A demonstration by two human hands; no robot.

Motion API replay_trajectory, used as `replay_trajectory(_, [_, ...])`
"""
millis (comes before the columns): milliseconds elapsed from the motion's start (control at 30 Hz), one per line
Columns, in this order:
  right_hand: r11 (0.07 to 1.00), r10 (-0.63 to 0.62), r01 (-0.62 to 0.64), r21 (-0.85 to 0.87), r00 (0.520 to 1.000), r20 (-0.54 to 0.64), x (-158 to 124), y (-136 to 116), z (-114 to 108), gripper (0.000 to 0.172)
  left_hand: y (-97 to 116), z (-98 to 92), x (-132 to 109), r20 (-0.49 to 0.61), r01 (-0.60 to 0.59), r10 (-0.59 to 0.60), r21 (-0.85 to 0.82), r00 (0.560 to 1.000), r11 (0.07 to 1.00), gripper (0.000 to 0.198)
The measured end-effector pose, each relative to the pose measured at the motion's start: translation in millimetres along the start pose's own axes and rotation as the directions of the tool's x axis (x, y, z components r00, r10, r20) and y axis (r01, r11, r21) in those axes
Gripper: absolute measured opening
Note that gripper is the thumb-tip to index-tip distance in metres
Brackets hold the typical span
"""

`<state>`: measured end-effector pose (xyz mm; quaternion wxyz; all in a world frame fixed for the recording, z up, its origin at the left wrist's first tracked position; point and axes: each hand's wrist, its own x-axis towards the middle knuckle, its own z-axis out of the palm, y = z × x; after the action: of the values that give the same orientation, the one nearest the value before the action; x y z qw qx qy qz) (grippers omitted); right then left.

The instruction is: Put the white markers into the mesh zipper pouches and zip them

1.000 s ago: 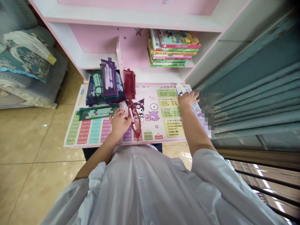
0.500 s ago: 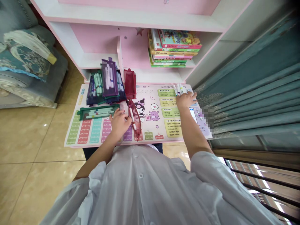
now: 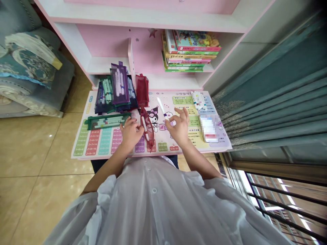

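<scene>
Well, the right hand (image 3: 180, 126) pinches a white marker (image 3: 161, 108) near its end, while the left hand (image 3: 130, 134) lies open, touching a red mesh pouch (image 3: 147, 131).

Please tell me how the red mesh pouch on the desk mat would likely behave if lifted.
The red mesh pouch will probably feel floppy, since its thin see-through fabric lies flat on the printed mat. It looks light, though the white marker inside could slide about.

desk mat (image 3: 163, 98): pencil cases (image 3: 117, 90) back-L corner, flat case (image 3: 107, 121) in front, mesh pouch (image 3: 147, 131) mid, markers (image 3: 198, 100) back-R, blurred item (image 3: 209, 128) R edge, shelf (image 3: 102, 66) behind
</scene>
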<state>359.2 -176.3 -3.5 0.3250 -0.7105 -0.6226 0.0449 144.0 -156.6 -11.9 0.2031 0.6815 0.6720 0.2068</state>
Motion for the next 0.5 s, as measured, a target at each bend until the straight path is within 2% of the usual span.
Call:
replay_trajectory(200, [0.989,-0.097,0.085,0.117,0.991,0.097,-32.6,-30.6,0.8,0.022,-1.0,0.1,-1.1,-0.004,-0.007,0.007,0.015,1.0,1.0,0.019])
replay_trajectory(500, [0.991,-0.124,0.131,-0.009,0.957,0.264,-46.0,-51.7,16.3,0.022,0.1,0.3,-0.4,0.007,-0.009,0.009,0.008,1.0,1.0,0.018])
